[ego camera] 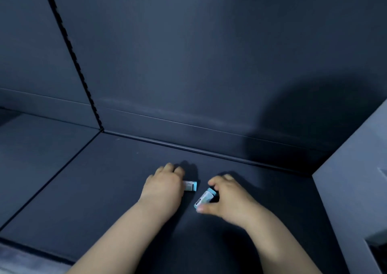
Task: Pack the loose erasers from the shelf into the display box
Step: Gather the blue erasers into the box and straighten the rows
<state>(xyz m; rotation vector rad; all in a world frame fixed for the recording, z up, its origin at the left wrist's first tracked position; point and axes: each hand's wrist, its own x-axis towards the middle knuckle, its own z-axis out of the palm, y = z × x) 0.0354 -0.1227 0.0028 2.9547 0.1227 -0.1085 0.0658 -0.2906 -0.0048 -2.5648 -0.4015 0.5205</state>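
Two small erasers in light blue and white sleeves lie on the dark shelf (pixel 104 179). My left hand (pixel 163 187) covers one end of the left eraser (pixel 191 186), fingers curled over it; its right end sticks out. My right hand (pixel 228 198) pinches the right eraser (pixel 205 197) between thumb and fingers, the eraser lying at a slant. The two erasers are a little apart. No display box shows in the head view.
The shelf's dark back wall (pixel 209 64) rises just beyond the hands. A slotted upright (pixel 71 49) and a seam divide the shelf at left. A grey panel (pixel 351 179) stands at the right edge.
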